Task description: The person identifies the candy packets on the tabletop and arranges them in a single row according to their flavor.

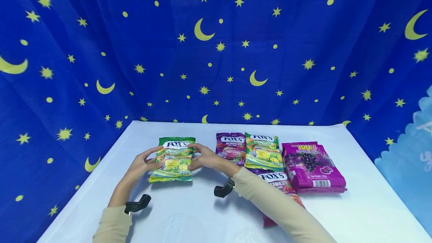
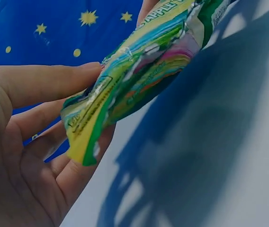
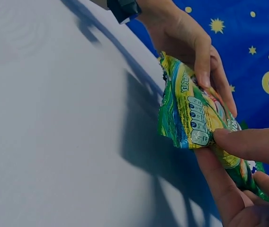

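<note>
A green and yellow Fox's Spring Tea candy bag [image 1: 173, 160] is held between both hands over the left part of the table. My left hand [image 1: 143, 165] grips its left edge, thumb on the near face and fingers behind, as the left wrist view shows. On the opposite edge my right hand [image 1: 206, 158] pinches the bag between thumb and fingers. In the right wrist view the bag [image 3: 198, 118] is tilted above the white surface and casts a shadow there. Its printed front faces the head camera.
Right of the hands lie a purple Fox's Berries bag [image 1: 231, 149], another green Spring Tea bag [image 1: 264, 153] and a magenta grape candy bag [image 1: 314, 168]. A second Berries bag [image 1: 280, 183] is partly hidden under the right forearm. A blue star-patterned cloth [image 1: 216, 63] backs the white table [image 1: 189, 213].
</note>
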Motion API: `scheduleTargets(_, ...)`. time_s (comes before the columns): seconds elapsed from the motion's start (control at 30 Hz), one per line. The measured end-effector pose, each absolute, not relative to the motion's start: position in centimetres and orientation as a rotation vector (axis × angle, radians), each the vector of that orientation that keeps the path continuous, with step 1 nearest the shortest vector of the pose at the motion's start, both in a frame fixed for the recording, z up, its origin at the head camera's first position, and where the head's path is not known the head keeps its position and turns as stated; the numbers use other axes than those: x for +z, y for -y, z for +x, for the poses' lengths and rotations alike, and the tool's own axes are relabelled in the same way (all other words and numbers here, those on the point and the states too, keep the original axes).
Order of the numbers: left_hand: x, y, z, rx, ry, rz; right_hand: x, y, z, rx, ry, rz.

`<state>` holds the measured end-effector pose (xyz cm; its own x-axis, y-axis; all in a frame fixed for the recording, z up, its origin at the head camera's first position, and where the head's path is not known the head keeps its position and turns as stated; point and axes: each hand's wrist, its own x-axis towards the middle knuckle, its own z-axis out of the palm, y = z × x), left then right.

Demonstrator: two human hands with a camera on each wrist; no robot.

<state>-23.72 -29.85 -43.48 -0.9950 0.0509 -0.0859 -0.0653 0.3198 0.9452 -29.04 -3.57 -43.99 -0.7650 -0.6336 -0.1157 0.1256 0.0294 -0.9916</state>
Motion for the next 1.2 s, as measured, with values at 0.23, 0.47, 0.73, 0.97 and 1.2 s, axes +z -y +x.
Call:
scheduleTargets(0.23, -43.3, 30.9, -24.5, 1.642, -2.569, -0.115, -44.8, 5.3, -29.4, -1.827, -1.785, -0.463)
scheduleTargets(0.47, -43.5, 31.6, -25.4, 1.516, -2.609, -0.106, -45.7, 6.4, -29.6, -1.863, -1.787, -0.424)
scheduleTargets(0.73, -44.2, 31.9, -25.8, 1.477, -2.604, -0.155, -46.6, 7.6, -29.9, -1.810, -1.914, -0.412)
scheduleTargets(0.97, -44.2, 32.4, -26.2, 1.487, -2.602, -0.148, -46.0, 8.3, -29.9, -1.675, -2.102, -0.459)
scheduleTargets(1.2, -44.6, 32.9, -26.3, 1.466, -2.612, -0.152, -45.8, 8.8, -29.9, -1.539, -2.275, -0.510)
